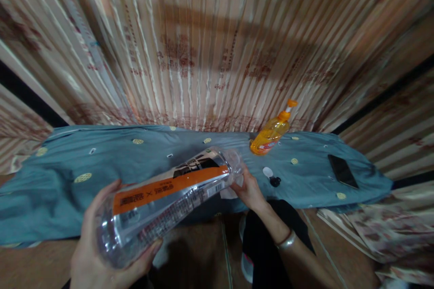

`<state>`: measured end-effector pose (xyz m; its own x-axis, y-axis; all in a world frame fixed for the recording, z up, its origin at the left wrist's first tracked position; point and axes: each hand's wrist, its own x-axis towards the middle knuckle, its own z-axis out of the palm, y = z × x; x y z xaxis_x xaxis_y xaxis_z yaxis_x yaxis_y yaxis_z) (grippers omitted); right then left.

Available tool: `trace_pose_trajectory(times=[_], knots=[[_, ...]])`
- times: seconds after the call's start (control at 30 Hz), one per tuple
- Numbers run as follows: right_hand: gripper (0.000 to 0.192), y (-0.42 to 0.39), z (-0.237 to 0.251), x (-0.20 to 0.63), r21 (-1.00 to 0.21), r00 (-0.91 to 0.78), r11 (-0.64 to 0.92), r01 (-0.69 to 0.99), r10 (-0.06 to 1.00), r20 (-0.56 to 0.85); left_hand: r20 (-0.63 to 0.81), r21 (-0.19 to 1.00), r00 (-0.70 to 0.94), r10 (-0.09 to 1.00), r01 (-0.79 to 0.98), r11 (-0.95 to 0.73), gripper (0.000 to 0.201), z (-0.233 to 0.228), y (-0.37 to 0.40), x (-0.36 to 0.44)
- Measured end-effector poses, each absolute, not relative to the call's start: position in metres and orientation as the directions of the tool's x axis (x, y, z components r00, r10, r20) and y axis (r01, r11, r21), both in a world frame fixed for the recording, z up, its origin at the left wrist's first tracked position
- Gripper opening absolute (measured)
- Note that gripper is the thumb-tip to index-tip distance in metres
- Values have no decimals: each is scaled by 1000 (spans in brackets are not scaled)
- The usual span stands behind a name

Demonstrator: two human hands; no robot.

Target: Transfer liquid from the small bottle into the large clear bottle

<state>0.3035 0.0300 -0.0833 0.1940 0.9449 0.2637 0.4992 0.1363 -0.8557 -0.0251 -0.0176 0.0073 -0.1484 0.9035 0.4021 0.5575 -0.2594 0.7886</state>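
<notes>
Head view: you are holding a large clear plastic bottle (169,198) on its side, tilted, base toward you and neck pointing away over the near edge of the table (50,189). Your left hand (98,244) is cupping the base, its grip closed around the bottle wall from below. Your right hand (249,189) is sitting at the bottle's neck end with a white cloth (230,192) bunched under the fingers; the grip is curled shut on that cloth against the mouth, though how tightly you cannot tell. The bottle is wearing an orange label band. A blue-green patterned cloth is covering the table. Standing near the back wall is an orange pump bottle (271,133). Just beyond your right hand are lying a white cap (267,172) and a small black piece (275,181), touching or nearly so. A black phone (342,170) is lying well apart to the right.
</notes>
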Motion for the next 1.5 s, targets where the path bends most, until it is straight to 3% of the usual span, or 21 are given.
trace_pose_trajectory(times=[0.2, 0.87, 1.03, 1.33, 1.5], knots=[[54, 30, -84, 302, -855, 217, 119, 505, 941, 258, 370, 810, -162, 915, 538, -232, 81, 15, -22, -16], [55, 30, -84, 303, -861, 203, 129, 492, 945, 258, 407, 789, -141, 902, 552, -270, 96, 8, -19, -24], [54, 30, -85, 303, -860, 202, 126, 494, 946, 255, 364, 814, -161, 917, 533, -229, 88, 10, -21, -22], [53, 30, -84, 302, -859, 205, 120, 497, 946, 251, 534, 652, 0, 845, 636, -412, 98, -7, -9, -42], [55, 30, -86, 302, -866, 210, 122, 484, 945, 251, 456, 719, -74, 887, 618, -318, 90, -4, -13, -38]])
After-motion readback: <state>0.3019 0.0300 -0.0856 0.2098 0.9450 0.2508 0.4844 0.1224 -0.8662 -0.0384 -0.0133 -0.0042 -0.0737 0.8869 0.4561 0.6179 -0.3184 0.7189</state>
